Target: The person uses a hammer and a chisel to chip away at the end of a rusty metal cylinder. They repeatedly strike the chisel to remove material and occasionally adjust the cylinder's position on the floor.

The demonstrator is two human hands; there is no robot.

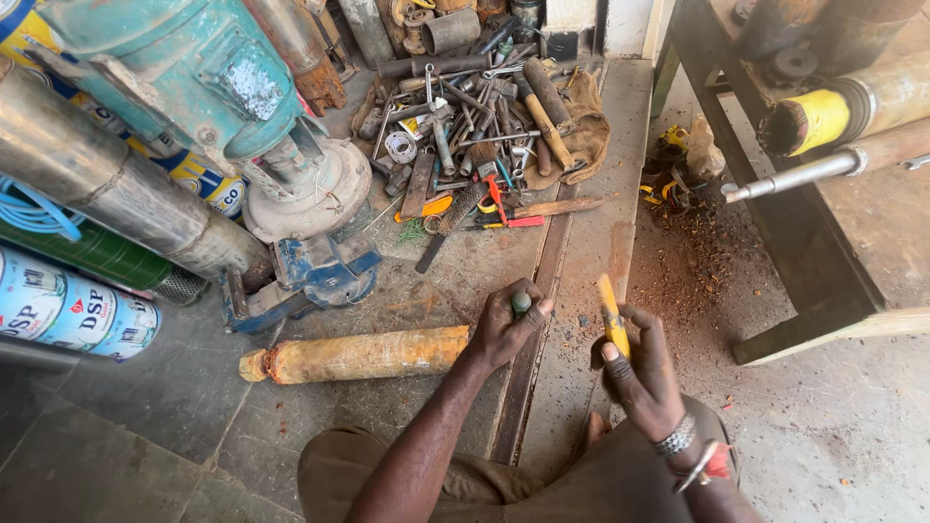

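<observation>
The left hand [504, 329] closes on a small dark green handle [521, 303]. The right hand [641, 373] holds a yellow-orange tool [612, 320], and on its wrist sits a silver bracelet [677, 438] beside a red band [718, 463]. The cylinder [360, 354] on the floor is rusty yellow-brown. The bench vise [308, 279] is blue. The motor housing [184, 68] is teal. The pipe end [819, 120] on the bench is bright yellow. The trousers [601, 489] are olive brown. The floor [145, 407] is grey.

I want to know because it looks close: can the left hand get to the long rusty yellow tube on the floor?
Probably yes. The left hand sits at the tube's near end with nothing between them, though its grip is already closed around a small green-tipped tool.
</observation>
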